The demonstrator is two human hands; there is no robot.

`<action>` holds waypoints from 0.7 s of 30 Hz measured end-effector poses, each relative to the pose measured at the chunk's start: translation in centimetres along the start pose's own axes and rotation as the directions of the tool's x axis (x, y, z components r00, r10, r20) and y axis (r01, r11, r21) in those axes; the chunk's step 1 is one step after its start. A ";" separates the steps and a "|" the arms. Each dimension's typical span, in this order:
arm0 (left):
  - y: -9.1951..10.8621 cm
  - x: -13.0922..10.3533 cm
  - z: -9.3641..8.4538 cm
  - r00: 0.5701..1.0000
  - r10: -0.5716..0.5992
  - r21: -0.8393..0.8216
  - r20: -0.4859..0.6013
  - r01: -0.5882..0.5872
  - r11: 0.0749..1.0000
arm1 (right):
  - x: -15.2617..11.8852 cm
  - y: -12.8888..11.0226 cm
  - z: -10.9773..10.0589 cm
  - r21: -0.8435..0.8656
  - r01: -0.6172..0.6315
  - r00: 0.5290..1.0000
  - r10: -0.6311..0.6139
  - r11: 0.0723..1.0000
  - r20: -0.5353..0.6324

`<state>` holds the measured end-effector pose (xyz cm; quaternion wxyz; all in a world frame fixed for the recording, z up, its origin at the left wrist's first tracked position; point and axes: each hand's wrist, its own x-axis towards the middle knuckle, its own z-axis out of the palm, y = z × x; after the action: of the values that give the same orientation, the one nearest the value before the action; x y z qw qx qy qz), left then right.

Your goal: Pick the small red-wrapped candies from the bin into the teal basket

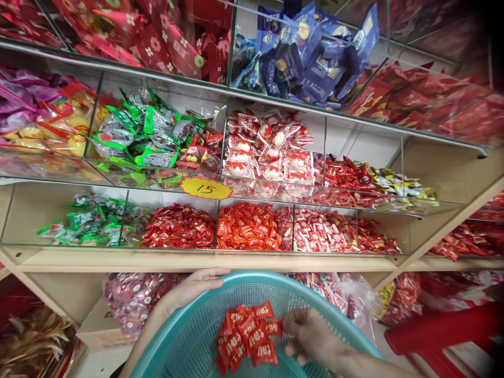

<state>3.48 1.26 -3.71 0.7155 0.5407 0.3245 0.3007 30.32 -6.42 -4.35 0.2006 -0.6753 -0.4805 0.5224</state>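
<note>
A large teal plastic basket (157, 344) with perforated walls is in front of me, below the shelves. My left hand (197, 287) is closed over its far left rim, the fingers lying along the edge. Inside the basket is a small pile of red wrapped candies (248, 336) with pale lettering. Just right of the pile is my right hand (309, 336), slightly blurred, its fingers loosely bent and the thumb apart from them. The fingertips are close against the nearest candy, and I see nothing clearly gripped.
Ahead are wooden shelves with glass dividers. The lowest shelf holds matching red candies (248, 227), red-and-white candies (315, 231) and green packets (94, 220). A yellow tag (206, 188) reads 15. Below stand bagged sweets (134, 299); a red plastic stool (441, 328) is at right.
</note>
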 end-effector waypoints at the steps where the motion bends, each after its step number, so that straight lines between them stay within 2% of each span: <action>1: 0.0 0.0 0.0 1.000 -0.005 -0.006 0.013 0.005 1.000 | -0.4 -0.5 -0.2 -0.023 0.018 1.000 -0.018 1.000 0.001; 4: 0.2 -0.2 -0.2 0.999 -0.018 -0.024 0.049 0.019 1.000 | -1.2 -2.7 -1.1 -0.123 0.149 0.987 -0.154 0.981 -0.039; 6: 0.3 -0.4 -0.3 0.998 -0.021 -0.033 0.057 0.023 0.999 | -1.2 -4.7 -1.8 -0.203 0.293 0.951 -0.307 0.934 -0.042; 10: 0.5 -0.9 -1.0 0.999 -0.028 -0.055 0.027 0.030 0.998 | 0.4 -9.4 -3.0 -0.352 0.546 0.802 -0.596 0.760 -0.044; 12: 0.5 -1.0 -1.3 0.999 -0.034 -0.059 0.022 0.035 0.998 | 1.9 -11.5 -3.2 -0.439 0.603 0.715 -0.696 0.666 -0.074; 14: 0.6 -1.2 -1.4 0.999 -0.034 -0.055 0.015 0.034 0.998 | 3.6 -13.1 -3.1 -0.505 0.607 0.667 -0.739 0.614 -0.096; 16: 0.7 -1.5 -1.5 1.000 -0.026 -0.050 -0.004 0.025 0.998 | 5.2 -14.3 -2.7 -0.554 0.579 0.668 -0.737 0.599 -0.099; 21: 0.9 -2.5 -1.4 0.998 0.013 -0.032 -0.054 -0.015 0.999 | 7.9 -15.9 -1.8 -0.652 0.471 0.718 -0.687 0.594 -0.108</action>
<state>0.78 0.29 -2.72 0.7131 0.5229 0.3349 0.3255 24.89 8.07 4.61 0.2271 -0.5858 -0.7679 0.1245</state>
